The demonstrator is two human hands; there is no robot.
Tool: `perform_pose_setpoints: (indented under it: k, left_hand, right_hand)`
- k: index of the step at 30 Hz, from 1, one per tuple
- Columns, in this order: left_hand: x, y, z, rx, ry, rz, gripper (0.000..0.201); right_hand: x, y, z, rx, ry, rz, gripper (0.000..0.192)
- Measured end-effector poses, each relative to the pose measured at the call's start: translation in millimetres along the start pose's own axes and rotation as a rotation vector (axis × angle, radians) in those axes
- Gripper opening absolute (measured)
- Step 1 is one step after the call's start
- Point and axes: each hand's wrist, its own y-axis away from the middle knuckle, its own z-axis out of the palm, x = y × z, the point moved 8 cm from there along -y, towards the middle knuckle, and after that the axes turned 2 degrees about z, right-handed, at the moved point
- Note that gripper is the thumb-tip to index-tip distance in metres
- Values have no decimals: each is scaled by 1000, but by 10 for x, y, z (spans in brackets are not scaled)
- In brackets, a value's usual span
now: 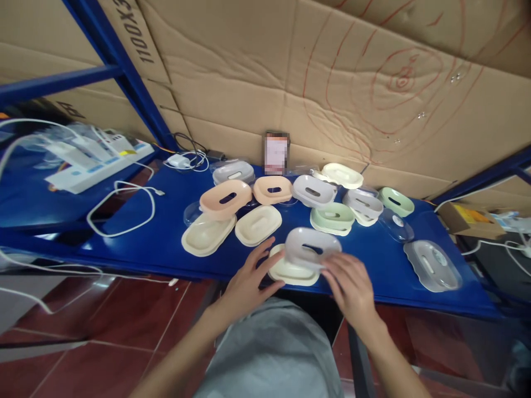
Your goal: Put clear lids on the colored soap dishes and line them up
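My right hand is closed on the near right edge of a pale grey oval soap dish with a slot in its middle. Under that dish, partly covered, a cream oval tray lies at the table's front edge. My left hand has its fingers spread at the left side of the tray; whether they touch it I cannot tell. Beyond the hands are a cream tray, a green dish on a cream base, and a peach dish resting over another cream tray.
More dishes in peach, grey, green and cream stand along the blue table. A clear-covered grey dish lies at the right. Against the cardboard leans a phone. A power strip and a white cable occupy the left.
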Motion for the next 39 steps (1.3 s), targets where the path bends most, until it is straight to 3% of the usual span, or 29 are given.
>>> perform_pose_setpoints:
  k: [2, 7, 10, 12, 14, 16, 19, 22, 24, 28, 33, 36, 39]
  left_hand:
    - [29, -14, -1, -4, -16, 45, 66]
    - [117, -47, 21, -51, -50, 193, 37]
    - [120, -51, 30, -68, -58, 201, 36]
    - [125, -50, 18, -58, -51, 194, 35]
    - [136, -51, -7, -39, -35, 187, 32]
    - [151, -54, -32, -23, -17, 184, 31]
    - [161, -64, -55, -14, 1, 175, 32]
    - [153, -72, -58, -18, 15, 158, 33]
    - [154, -72, -58, -16, 23, 157, 33]
    - [141, -61, -63, -10, 25, 139, 32]
    - [71, -35, -38, -77, 100, 43, 36]
    - [35, -32, -14, -121, 127, -11, 50]
    - [-1, -38, 23, -157, 129, -56, 66]
  right_hand:
    - [-128, 143, 170, -43, -80, -4, 46]
    - [-274, 275, 472, -205, -61, -3, 67]
    - [-262, 268, 472, -259, -32, -16, 67]
    - [-102, 224, 377, -246, -14, -53, 60]
    - [332, 139, 186, -155, 66, -8, 48]
    - [1045, 64, -70, -30, 245, 193, 43]
    - [2095, 76, -360, 9, 550, 504, 67]
    - [2545, 116, -413, -29, 585, 566, 77]
    - [2505, 161, -368, -56, 592, 564, 72]
    - [2068, 362, -275, -124, 599, 671, 68]
    - [1318, 640, -389, 42, 277, 734, 62]
    - [802, 687, -305, 57, 13, 633, 45]
    - [282, 580, -68, -12, -150, 408, 40]
